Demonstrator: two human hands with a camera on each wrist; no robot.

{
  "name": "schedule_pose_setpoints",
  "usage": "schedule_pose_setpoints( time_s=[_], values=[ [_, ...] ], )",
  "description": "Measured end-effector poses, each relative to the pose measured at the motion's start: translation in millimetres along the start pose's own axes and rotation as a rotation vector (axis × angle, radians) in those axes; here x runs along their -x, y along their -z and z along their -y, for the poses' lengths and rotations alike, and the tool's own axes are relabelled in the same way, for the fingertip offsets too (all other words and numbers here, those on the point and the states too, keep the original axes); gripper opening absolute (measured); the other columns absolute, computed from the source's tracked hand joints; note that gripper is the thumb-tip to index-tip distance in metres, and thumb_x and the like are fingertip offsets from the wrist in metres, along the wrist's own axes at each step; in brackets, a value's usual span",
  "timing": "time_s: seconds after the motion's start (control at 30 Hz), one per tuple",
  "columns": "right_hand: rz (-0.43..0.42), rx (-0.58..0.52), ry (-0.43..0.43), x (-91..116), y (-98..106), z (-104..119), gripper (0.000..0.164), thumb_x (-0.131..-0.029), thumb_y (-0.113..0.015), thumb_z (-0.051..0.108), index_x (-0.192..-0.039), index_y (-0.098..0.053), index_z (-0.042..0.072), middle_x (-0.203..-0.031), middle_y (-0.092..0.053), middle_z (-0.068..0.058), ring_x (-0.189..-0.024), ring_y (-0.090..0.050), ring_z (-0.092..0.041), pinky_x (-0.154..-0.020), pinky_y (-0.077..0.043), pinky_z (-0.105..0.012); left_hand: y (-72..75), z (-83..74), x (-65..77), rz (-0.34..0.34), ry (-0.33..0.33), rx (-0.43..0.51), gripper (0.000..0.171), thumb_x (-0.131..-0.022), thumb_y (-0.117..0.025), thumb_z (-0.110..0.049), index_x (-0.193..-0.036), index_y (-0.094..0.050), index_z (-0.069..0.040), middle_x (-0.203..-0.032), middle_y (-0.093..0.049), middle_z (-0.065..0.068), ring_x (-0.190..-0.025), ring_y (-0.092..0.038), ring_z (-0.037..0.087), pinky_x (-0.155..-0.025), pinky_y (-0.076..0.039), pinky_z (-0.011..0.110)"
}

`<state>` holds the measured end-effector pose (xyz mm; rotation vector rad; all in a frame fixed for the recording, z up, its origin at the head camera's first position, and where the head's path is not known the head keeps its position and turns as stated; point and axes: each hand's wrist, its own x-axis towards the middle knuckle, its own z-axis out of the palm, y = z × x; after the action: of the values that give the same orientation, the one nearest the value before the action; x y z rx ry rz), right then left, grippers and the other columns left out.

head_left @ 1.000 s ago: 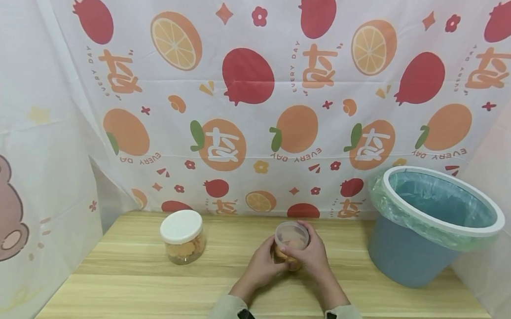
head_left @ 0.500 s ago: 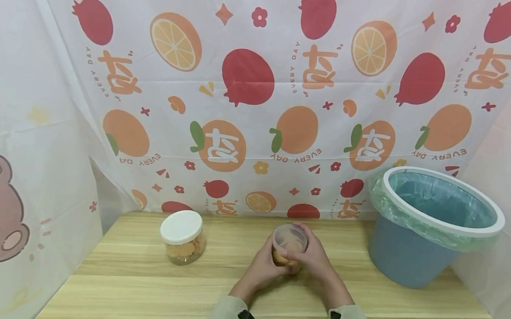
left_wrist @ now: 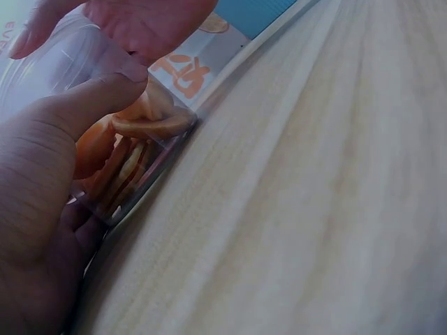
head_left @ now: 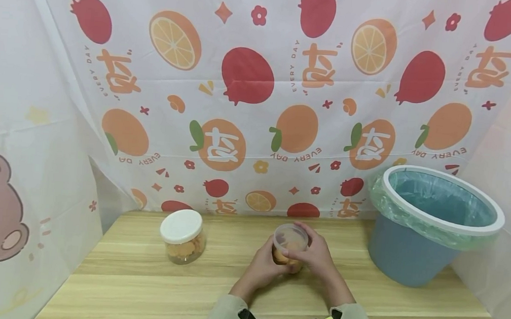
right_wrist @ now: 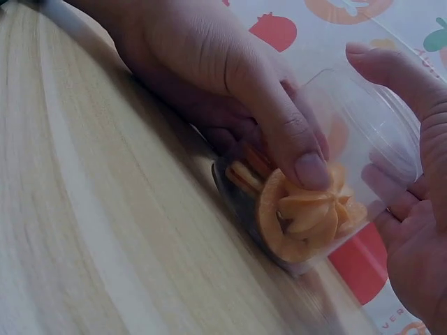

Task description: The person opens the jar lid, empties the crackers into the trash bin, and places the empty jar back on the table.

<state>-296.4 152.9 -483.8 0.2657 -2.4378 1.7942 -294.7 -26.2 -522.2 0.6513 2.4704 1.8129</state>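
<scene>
A clear plastic jar [head_left: 291, 235] with a round translucent rim stands at the middle of the table, held between both hands. Orange-brown biscuits [right_wrist: 311, 216], some flower-shaped, lie in its lower part. My left hand [head_left: 260, 266] curls around its left and near side, thumb across the wall in the left wrist view. From the right, my right hand [head_left: 316, 256] grips the upper part, fingers behind the rim and thumb in front. In the right wrist view, the jar's base is right at the tabletop. The hands hide much of its side wall.
A second clear jar [head_left: 185, 249] of similar biscuits, capped by a white lid [head_left: 181, 226], stands to the left. At the right is a blue-grey bin [head_left: 409, 254] with a white rim and green liner. Fruit-printed cloth [head_left: 256, 145] hangs behind the wooden table [head_left: 139, 294].
Over the first half second the jar shifted slightly toward me and the right wrist moved a little rightward. Since then both hands have stayed almost still, keeping their hold on the jar.
</scene>
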Motion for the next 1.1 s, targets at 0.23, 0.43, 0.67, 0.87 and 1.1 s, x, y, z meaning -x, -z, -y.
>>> schedule_pose_setpoints(
  time_s=[0.23,0.43,0.67,0.87,1.1],
  values=[
    [-0.038,0.008,0.022,1.3,-1.4,0.5,0.082,-0.069,-0.094,0.027,-0.142,-0.056,0.022,-0.146,-0.057,-0.009,-0.137,-0.051,-0.031,-0.11,-0.043,-0.053,-1.0,0.3,-0.7,-0.008,0.011,-0.001,0.092,-0.076,-0.09,-0.03,-0.153,-0.039,-0.022,-0.145,-0.056,0.002,-0.13,-0.056,0.021,-0.107,-0.047,0.038],
    [-0.069,0.001,0.011,3.0,-2.2,2.8,0.084,-0.066,-0.095,0.028,-0.141,-0.057,0.021,-0.146,-0.057,-0.008,-0.14,-0.048,-0.031,-0.109,-0.042,-0.052,-1.5,0.3,-0.9,-0.019,0.021,-0.008,0.092,-0.076,-0.09,-0.031,-0.153,-0.039,-0.021,-0.146,-0.056,0.004,-0.132,-0.055,0.022,-0.108,-0.046,0.041],
    [-0.092,0.015,0.015,0.9,-7.6,4.4,0.085,-0.067,-0.095,0.028,-0.141,-0.056,0.015,-0.143,-0.059,-0.011,-0.132,-0.054,-0.03,-0.105,-0.046,-0.048,-1.4,1.3,-1.7,-0.042,0.013,-0.021,0.091,-0.075,-0.09,-0.035,-0.15,-0.041,-0.023,-0.144,-0.057,0.002,-0.129,-0.056,0.02,-0.107,-0.047,0.037],
    [-0.093,0.024,0.007,1.4,-12.1,2.5,0.096,-0.069,-0.094,0.029,-0.149,-0.045,0.016,-0.15,-0.051,-0.01,-0.137,-0.048,-0.03,-0.112,-0.039,-0.055,-0.8,1.3,-1.1,-0.039,0.036,-0.02,0.094,-0.073,-0.091,-0.037,-0.151,-0.04,-0.026,-0.145,-0.057,-0.001,-0.132,-0.055,0.018,-0.11,-0.045,0.038],
    [-0.085,0.107,0.022,1.2,-14.1,5.8,0.099,-0.07,-0.093,0.038,-0.153,-0.042,0.019,-0.156,-0.039,-0.013,-0.14,-0.041,-0.035,-0.112,-0.035,-0.062,-0.5,1.9,-1.8,-0.036,0.015,-0.008,0.092,-0.074,-0.09,-0.035,-0.151,-0.041,-0.025,-0.145,-0.057,-0.001,-0.134,-0.053,0.02,-0.113,-0.042,0.044]
  ],
)
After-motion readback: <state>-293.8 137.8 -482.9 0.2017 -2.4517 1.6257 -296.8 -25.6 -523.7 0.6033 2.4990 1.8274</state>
